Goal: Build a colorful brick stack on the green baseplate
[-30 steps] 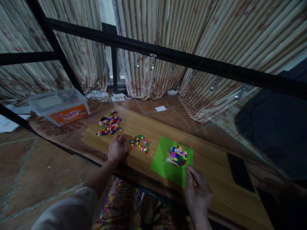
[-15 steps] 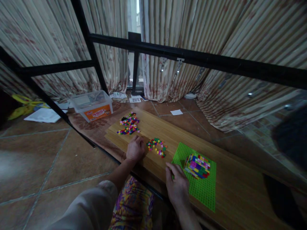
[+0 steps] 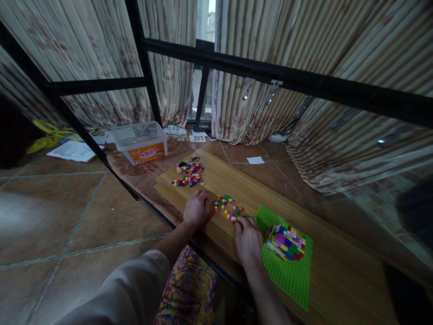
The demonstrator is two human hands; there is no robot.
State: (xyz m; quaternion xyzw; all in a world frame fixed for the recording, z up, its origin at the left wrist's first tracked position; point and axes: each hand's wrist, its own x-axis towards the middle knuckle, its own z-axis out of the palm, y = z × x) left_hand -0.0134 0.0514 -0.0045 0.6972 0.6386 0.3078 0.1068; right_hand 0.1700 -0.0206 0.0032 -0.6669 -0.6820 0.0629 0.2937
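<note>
My left hand rests at the near side of the wooden tabletop, its fingers curled together; what they hold, if anything, is hidden. Just right of it lies a loose scatter of small toy bricks in many colours. The fingertips of my right hand are drawn together at the near right end of that scatter, and I cannot make out what is between them. Beside this hand, a green baseplate carries a multicoloured block of stacked bricks. Another brick pile lies farther left on the tabletop.
A clear plastic box with an orange label stands on the brown rug beyond the table's left end. Black metal frame bars cross before striped curtains. A dark object lies at the table's right end.
My right hand has moved forward from beside the baseplate to the near edge of the loose bricks. My left hand stays curled in about the same place; the view has shifted slightly.
</note>
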